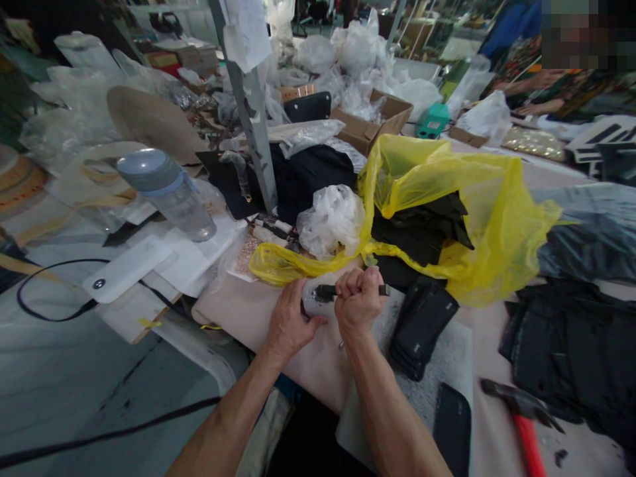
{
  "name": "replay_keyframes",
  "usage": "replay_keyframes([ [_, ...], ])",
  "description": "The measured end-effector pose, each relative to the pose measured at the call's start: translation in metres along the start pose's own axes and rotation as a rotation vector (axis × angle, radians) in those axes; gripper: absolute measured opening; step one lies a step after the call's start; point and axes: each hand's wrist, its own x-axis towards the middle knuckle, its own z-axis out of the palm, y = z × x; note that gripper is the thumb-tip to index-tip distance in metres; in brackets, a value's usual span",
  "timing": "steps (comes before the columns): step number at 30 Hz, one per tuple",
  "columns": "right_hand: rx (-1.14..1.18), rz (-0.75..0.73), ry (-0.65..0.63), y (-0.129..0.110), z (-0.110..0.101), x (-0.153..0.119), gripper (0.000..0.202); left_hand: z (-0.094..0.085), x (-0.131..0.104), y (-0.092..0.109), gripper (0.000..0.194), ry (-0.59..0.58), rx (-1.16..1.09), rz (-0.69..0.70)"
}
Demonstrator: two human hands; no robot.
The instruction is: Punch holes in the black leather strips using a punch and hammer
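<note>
Left hand grasps a pale container near the bench's near edge; right hand clenched on a dark-handled tool, its left end at the container. Right of the hands, a black stack and one loose black piece. Work looks underway; finished versus unfinished pieces, cannot tell. More black pieces lie far right.

From my feed I read this as a workshop, with stacked black fabric pieces, a red-handled metal hammer and a yellow translucent plastic bag crowding a pale covered bench.
</note>
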Motion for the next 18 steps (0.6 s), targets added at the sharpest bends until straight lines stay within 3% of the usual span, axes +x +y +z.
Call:
replay_keyframes([
  [8, 0.045, 0.057, -0.007, 0.002, -0.003, 0.002, 0.043, 0.0, 0.0, 0.0, 0.094, -0.008, 0.002, -0.016],
  [14, -0.091, 0.141, -0.267, -0.006, 0.004, 0.006, 0.042, 0.0, 0.0, 0.001, 0.091, -0.002, -0.004, -0.018],
  [18, -0.163, 0.05, -0.297, -0.011, 0.008, 0.002, 0.042, -0.002, 0.0, 0.003, 0.089, -0.007, -0.023, -0.021],
])
